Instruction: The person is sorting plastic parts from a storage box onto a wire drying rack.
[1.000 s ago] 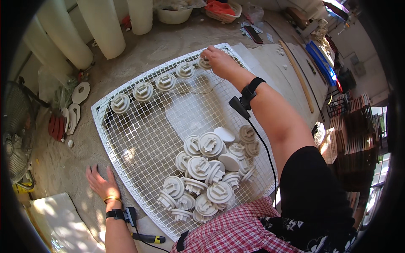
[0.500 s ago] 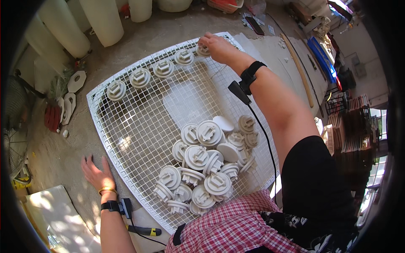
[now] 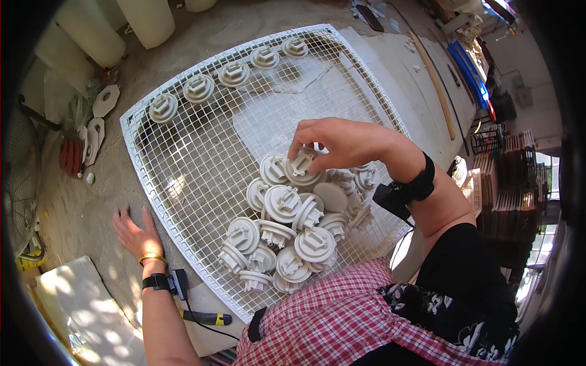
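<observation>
White plastic mesh for a rack (image 3: 201, 146), laid on the grey bench (image 3: 79, 201). Along the far edge, a row of five pale ridged discs (image 3: 234, 74) — each apart from the next, raised bar upward, running from near the far left corner to a little short of the far right corner. Judged done: those five. Toward the near edge, right of the middle, a loose heap (image 3: 284, 204) of similar discs, tilted and overlapping, one plain round face (image 3: 330, 197) upward among them. Judged left: this whole heap, far more than five, not yet spaced out; cannot count exactly, with some hidden underneath. Between row and heap, mostly bare mesh. Looks like an early stage.

Hands well apart. Right hand (image 3: 345, 141) over the heap's far side, thumb and fingers closed about one disc (image 3: 299, 172) there — firmness of hold impossible to tell. Left hand (image 3: 141, 236) beside the rack's left edge, fingers spread over the bench, holding nothing.
</observation>
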The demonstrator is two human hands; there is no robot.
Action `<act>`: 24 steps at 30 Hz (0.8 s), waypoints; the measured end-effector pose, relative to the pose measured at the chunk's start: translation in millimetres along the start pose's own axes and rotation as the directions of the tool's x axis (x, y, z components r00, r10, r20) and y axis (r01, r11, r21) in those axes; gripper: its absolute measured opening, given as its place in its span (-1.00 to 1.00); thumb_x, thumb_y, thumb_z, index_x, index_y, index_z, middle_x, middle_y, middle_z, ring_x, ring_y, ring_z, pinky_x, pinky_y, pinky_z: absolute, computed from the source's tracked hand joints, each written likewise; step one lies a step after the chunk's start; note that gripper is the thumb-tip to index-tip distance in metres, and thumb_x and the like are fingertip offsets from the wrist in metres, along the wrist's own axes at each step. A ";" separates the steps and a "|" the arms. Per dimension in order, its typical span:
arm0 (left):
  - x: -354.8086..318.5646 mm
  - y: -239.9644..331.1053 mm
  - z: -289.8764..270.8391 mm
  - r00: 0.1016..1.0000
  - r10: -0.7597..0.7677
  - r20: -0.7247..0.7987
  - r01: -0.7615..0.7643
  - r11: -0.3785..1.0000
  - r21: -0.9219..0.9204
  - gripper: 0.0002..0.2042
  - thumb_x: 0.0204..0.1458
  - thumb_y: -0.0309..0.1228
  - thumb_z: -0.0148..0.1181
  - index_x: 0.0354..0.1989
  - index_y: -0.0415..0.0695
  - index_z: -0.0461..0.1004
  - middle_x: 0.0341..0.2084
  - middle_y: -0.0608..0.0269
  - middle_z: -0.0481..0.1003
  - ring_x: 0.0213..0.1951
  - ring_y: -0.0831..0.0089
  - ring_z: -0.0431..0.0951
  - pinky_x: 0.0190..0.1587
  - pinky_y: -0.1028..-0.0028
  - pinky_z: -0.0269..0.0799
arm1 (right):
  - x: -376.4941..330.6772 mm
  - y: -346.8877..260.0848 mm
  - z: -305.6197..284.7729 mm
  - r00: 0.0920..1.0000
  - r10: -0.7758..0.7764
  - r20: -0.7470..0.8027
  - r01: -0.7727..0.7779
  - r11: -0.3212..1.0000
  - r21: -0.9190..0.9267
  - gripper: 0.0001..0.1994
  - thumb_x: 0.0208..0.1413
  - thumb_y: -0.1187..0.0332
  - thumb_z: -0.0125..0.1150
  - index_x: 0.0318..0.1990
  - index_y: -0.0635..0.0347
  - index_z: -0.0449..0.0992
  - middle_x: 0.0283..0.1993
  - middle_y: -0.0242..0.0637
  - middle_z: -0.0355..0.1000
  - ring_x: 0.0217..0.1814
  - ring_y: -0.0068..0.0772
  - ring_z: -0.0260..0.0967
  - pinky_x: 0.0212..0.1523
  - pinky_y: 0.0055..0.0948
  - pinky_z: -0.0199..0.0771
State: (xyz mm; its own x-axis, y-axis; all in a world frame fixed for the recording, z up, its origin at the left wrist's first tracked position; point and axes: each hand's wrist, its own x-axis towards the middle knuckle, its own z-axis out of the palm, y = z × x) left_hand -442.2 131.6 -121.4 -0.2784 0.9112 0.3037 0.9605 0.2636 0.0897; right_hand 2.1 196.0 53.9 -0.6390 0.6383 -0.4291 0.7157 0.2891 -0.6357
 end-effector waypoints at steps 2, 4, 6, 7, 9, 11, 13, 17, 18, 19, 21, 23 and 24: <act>-1.1 -2.2 1.0 1.000 -0.007 0.006 0.007 1.000 -0.020 -0.51 0.13 -0.07 0.13 0.14 -0.11 0.33 0.25 0.10 0.21 0.29 0.12 0.19 0.27 0.08 0.11 | -6.4 5.4 1.4 0.969 0.143 -0.199 -0.119 0.985 0.127 -0.70 -0.05 0.42 0.36 -0.11 0.14 0.53 -0.15 -0.29 0.43 -0.11 -0.34 0.40 -0.09 -0.37 0.41; -0.1 1.2 2.2 1.000 0.003 -0.001 -0.003 1.000 -0.026 -0.51 0.13 -0.07 0.13 0.13 -0.11 0.33 0.25 0.09 0.22 0.29 0.12 0.19 0.27 0.08 0.12 | -8.6 20.4 -3.2 0.811 0.341 -0.476 -0.274 0.939 0.207 -0.68 -0.04 0.24 0.36 -0.18 0.23 0.52 -0.18 -0.09 0.48 -0.13 -0.12 0.44 -0.10 -0.31 0.44; -0.4 0.5 2.2 1.000 0.008 -0.008 -0.008 1.000 -0.023 -0.51 0.12 -0.07 0.13 0.13 -0.11 0.33 0.24 0.08 0.22 0.29 0.11 0.19 0.27 0.08 0.13 | -2.7 38.8 -5.4 0.608 0.445 -0.658 -0.478 0.866 0.145 -0.65 -0.02 0.21 0.36 -0.24 0.32 0.46 -0.19 0.01 0.49 -0.13 -0.07 0.45 -0.13 -0.27 0.44; 0.0 0.8 2.1 1.000 0.010 -0.010 -0.010 0.999 -0.032 -0.51 0.12 -0.07 0.13 0.13 -0.11 0.34 0.24 0.07 0.22 0.29 0.11 0.19 0.27 0.08 0.13 | -1.4 52.4 -1.7 0.598 0.445 -0.666 -0.482 0.864 0.144 -0.65 -0.02 0.21 0.36 -0.24 0.32 0.46 -0.19 0.01 0.49 -0.13 -0.07 0.45 -0.13 -0.27 0.44; -0.3 -1.0 1.5 1.000 0.012 -0.005 -0.013 0.999 -0.043 -0.51 0.12 -0.07 0.13 0.13 -0.11 0.33 0.25 0.07 0.21 0.29 0.10 0.19 0.26 0.08 0.13 | 2.9 68.6 3.9 0.553 0.430 -0.713 -0.563 0.824 0.060 -0.64 -0.01 0.16 0.37 -0.32 0.29 0.42 -0.31 -0.03 0.45 -0.26 -0.08 0.42 -0.24 -0.26 0.39; 0.2 -0.5 1.9 1.000 0.008 0.000 -0.008 0.999 -0.043 -0.50 0.13 -0.06 0.12 0.13 -0.11 0.33 0.25 0.08 0.21 0.29 0.11 0.19 0.26 0.07 0.13 | 4.1 64.8 6.3 0.583 0.507 -0.635 -0.569 0.812 0.126 -0.63 -0.02 0.15 0.38 -0.31 0.29 0.42 -0.34 -0.01 0.45 -0.26 -0.04 0.42 -0.24 -0.24 0.39; -0.2 -1.8 0.8 1.000 0.000 0.010 0.000 0.999 -0.035 -0.50 0.13 -0.05 0.11 0.14 -0.10 0.33 0.26 0.08 0.20 0.29 0.11 0.19 0.27 0.07 0.12 | 6.1 50.8 -1.3 0.603 0.644 -0.471 -0.644 0.741 0.188 -0.72 0.02 0.30 0.30 -0.20 0.28 0.42 -0.15 0.03 0.47 -0.08 0.02 0.43 -0.06 -0.16 0.41; 0.8 1.4 -2.2 0.999 -0.022 0.027 0.022 1.000 -0.016 -0.49 0.14 -0.02 0.09 0.15 -0.10 0.32 0.26 0.09 0.19 0.30 0.11 0.17 0.29 0.08 0.09 | -6.2 68.0 -10.6 0.781 0.133 -0.610 -0.203 0.978 -0.046 -0.65 0.03 0.67 -0.01 -0.07 0.08 0.47 0.08 -0.10 0.31 0.09 -0.01 0.33 0.09 -0.21 0.38; 2.4 3.7 -2.6 0.999 -0.019 0.029 0.020 1.000 -0.005 -0.48 0.14 -0.01 0.08 0.15 -0.10 0.32 0.26 0.10 0.19 0.30 0.12 0.16 0.30 0.08 0.08 | -5.1 71.2 -9.6 0.777 0.132 -0.615 -0.204 0.978 -0.048 -0.65 0.03 0.67 -0.01 -0.07 0.08 0.47 0.08 -0.10 0.31 0.09 -0.01 0.33 0.09 -0.21 0.38; 2.7 5.1 -3.0 1.000 -0.016 0.024 0.016 1.000 -0.009 -0.48 0.14 -0.01 0.08 0.15 -0.10 0.32 0.26 0.10 0.19 0.30 0.12 0.16 0.30 0.08 0.08 | -3.0 73.9 -7.8 0.832 0.032 -0.553 -0.135 0.980 -0.147 -0.62 -0.02 0.70 0.02 -0.06 0.09 0.47 0.05 -0.13 0.31 0.08 -0.04 0.33 0.10 -0.23 0.39; 2.1 4.4 -3.3 0.999 -0.017 0.047 0.018 0.999 -0.032 -0.48 0.14 -0.01 0.08 0.15 -0.11 0.31 0.26 0.09 0.19 0.31 0.12 0.15 0.31 0.07 0.06 | 3.8 82.7 -3.1 0.870 -0.124 -0.476 -0.038 0.948 -0.316 -0.59 -0.08 0.72 0.09 -0.05 0.11 0.48 -0.03 -0.17 0.31 0.06 -0.10 0.35 0.07 -0.26 0.41; 2.4 1.9 -1.6 0.999 -0.016 0.043 0.018 0.999 -0.035 -0.48 0.15 -0.01 0.07 0.15 -0.10 0.31 0.26 0.09 0.18 0.31 0.11 0.15 0.31 0.06 0.05 | 4.9 88.6 -5.5 0.875 -0.047 -0.481 -0.082 0.967 -0.243 -0.62 -0.07 0.70 0.12 -0.07 0.12 0.49 -0.04 -0.18 0.32 0.05 -0.12 0.36 0.06 -0.26 0.41; 0.4 0.1 -1.3 0.998 -0.018 0.056 0.020 0.999 -0.035 -0.48 0.15 -0.01 0.07 0.15 -0.10 0.31 0.27 0.10 0.18 0.31 0.11 0.15 0.32 0.06 0.05 | 3.9 87.5 -5.3 0.883 0.040 -0.468 -0.130 0.978 -0.161 -0.64 -0.07 0.68 0.15 -0.08 0.12 0.49 -0.06 -0.20 0.33 0.04 -0.14 0.37 0.05 -0.25 0.41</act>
State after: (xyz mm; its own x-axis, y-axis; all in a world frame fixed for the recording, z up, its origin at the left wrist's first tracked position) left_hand -442.1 131.6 -120.0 -0.2946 0.9228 0.2482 0.9542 0.2701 0.1284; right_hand 63.8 227.6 0.0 -0.4037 0.9089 -0.1047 0.8288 0.3148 -0.4625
